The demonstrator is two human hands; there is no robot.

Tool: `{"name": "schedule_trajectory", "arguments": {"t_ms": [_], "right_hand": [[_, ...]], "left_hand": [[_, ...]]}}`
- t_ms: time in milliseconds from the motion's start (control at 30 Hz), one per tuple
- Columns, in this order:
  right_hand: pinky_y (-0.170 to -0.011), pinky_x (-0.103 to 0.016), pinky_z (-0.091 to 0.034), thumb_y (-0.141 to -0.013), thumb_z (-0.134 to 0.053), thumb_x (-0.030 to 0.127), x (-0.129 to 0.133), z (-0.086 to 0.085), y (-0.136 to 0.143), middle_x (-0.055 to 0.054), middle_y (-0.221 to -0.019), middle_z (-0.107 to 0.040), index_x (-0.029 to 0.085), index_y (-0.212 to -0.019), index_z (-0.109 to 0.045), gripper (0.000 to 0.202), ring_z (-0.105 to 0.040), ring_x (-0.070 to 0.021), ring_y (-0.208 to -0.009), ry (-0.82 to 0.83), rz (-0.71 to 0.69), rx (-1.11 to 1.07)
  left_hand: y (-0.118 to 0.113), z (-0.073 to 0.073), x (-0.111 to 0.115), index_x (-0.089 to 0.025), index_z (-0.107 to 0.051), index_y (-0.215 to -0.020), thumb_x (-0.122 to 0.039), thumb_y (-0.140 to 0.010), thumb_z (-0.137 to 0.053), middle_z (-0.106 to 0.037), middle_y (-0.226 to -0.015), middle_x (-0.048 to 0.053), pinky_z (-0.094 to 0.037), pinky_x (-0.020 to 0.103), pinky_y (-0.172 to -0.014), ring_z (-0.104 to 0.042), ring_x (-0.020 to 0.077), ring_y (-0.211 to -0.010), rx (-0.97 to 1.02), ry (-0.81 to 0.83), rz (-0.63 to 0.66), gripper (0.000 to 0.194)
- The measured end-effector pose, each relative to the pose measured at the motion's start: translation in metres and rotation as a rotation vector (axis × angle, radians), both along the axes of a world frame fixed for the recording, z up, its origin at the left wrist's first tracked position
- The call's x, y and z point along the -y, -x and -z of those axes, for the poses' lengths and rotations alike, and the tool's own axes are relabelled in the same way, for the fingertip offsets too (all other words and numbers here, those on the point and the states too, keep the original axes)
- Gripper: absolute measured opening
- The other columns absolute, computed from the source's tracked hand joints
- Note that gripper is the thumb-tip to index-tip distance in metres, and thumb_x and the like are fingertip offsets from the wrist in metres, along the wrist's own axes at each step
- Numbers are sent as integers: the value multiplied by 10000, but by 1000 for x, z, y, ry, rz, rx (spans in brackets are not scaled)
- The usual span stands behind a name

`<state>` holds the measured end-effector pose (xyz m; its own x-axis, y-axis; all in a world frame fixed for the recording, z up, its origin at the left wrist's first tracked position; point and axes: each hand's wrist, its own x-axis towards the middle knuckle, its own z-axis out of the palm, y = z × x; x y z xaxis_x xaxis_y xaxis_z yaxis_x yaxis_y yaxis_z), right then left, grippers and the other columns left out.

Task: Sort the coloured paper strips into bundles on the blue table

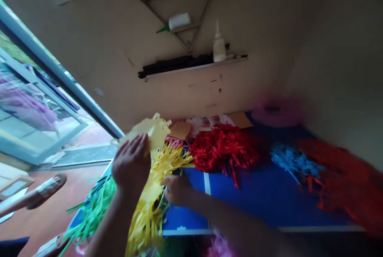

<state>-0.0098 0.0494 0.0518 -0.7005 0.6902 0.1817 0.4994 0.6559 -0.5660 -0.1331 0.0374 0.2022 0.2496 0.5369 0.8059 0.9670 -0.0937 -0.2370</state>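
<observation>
My left hand (132,162) is raised at the left of the table, its fingers closed on a pale yellow paper piece (158,131) with ragged edges. Below it hangs yellow fringed paper (149,193), whose strips spread towards the red pile and down over the table's front edge. My right hand (178,190) is just right of the yellow paper, with its fingers curled in. Something small and dark shows at its fingertips, too blurred to name. Green paper strips (100,201) lie beside my left forearm.
The blue table (239,197) bears red paper strips (223,147), blue strips (295,161) and an orange-red heap (344,181). A pink ring-shaped bundle (277,111) sits in the corner. Glue bottles (219,48) stand on wall shelves. A person's foot (48,189) shows near the door at left.
</observation>
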Motion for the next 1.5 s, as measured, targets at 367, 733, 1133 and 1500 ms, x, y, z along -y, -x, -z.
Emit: {"name": "schedule_trajectory", "arguments": {"t_ms": [367, 733, 1133, 1500], "right_hand": [[-427, -176, -312, -664, -594, 334, 25, 6, -173, -39, -1124, -654, 261, -1230, -564, 571, -451, -77, -527, 806, 333, -1010], [-883, -338, -523, -803, -583, 192, 82, 35, -240, -77, -1334, -604, 269, -1288, -590, 492, -624, -249, -1121, -8, 337, 116], [-763, -325, -533, -844, -568, 196, 77, 3, -246, -42, -1492, -453, 293, -1265, -601, 433, -690, -227, -923, -12, 370, 457], [-821, -300, -506, -828, -636, 212, 69, 15, -229, -39, -1345, -601, 283, -1228, -622, 407, -671, -223, -1006, 94, 186, 315]], "left_hand": [[-75, 162, 36, -245, -533, -1348, -125, -842, -443, -624, -1335, 100, -415, 417, -1016, -607, 251, -1198, 32, 438, 302, 528], [-155, 221, 50, -306, -609, -1260, -91, -855, -508, -681, -1256, 66, -369, 486, -1077, -624, 250, -1177, 197, 849, 511, 469], [-118, 226, 55, -315, -719, -1082, -151, -836, -519, -753, -1105, 23, -380, 479, -1083, -666, 228, -1104, 349, 962, 581, 357], [-128, 211, 57, -316, -731, -1040, -216, -865, -562, -763, -1067, 31, -384, 485, -1066, -669, 240, -1084, 425, 1008, 546, 264]]}}
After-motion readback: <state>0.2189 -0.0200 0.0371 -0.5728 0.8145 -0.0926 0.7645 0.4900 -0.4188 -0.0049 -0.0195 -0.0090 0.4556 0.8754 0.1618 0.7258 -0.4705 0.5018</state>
